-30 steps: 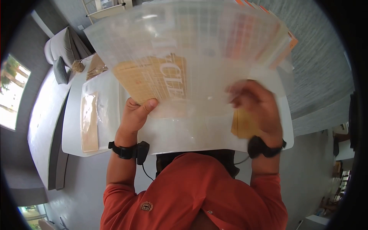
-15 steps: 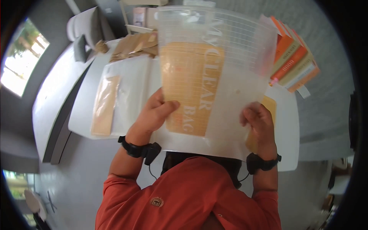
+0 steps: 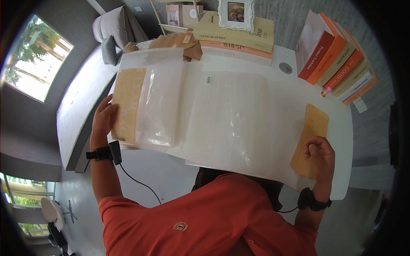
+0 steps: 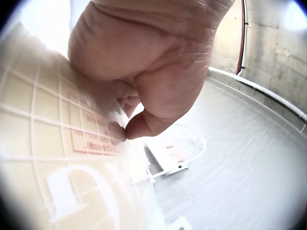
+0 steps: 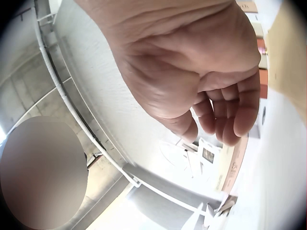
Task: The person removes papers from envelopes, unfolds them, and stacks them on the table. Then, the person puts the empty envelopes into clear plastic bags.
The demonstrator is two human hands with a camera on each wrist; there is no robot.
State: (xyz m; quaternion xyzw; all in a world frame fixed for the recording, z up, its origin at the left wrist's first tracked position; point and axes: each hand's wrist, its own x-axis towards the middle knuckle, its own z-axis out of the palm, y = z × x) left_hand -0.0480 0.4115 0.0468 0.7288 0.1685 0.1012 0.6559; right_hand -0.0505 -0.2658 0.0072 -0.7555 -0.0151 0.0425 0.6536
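At the table's left side, my left hand (image 3: 104, 119) pinches the left edge of a clear grid-lined bag (image 3: 165, 96) with a kraft envelope (image 3: 127, 102) inside. The left wrist view shows the thumb and fingers of this hand (image 4: 144, 62) closed on the bag's edge (image 4: 45, 124). Another translucent bag (image 3: 228, 121) lies flat in front of the body. On the right, my right hand (image 3: 321, 154) hovers by kraft envelopes (image 3: 315, 123). Its fingers are loosely bent and hold nothing, as the right wrist view also shows of the hand (image 5: 187, 72).
Upright books (image 3: 333, 64) stand at the back right, with a round grey disc (image 3: 285, 68) beside them. At the back, stacked books (image 3: 235, 40) carry a white picture frame (image 3: 236, 15). Crumpled brown paper (image 3: 171, 41) lies at the back left of the white table (image 3: 337, 128).
The filled clear bag has moved from in front of the body down to the left side, carried by my left hand. My right hand has moved away from it, towards the kraft envelopes.
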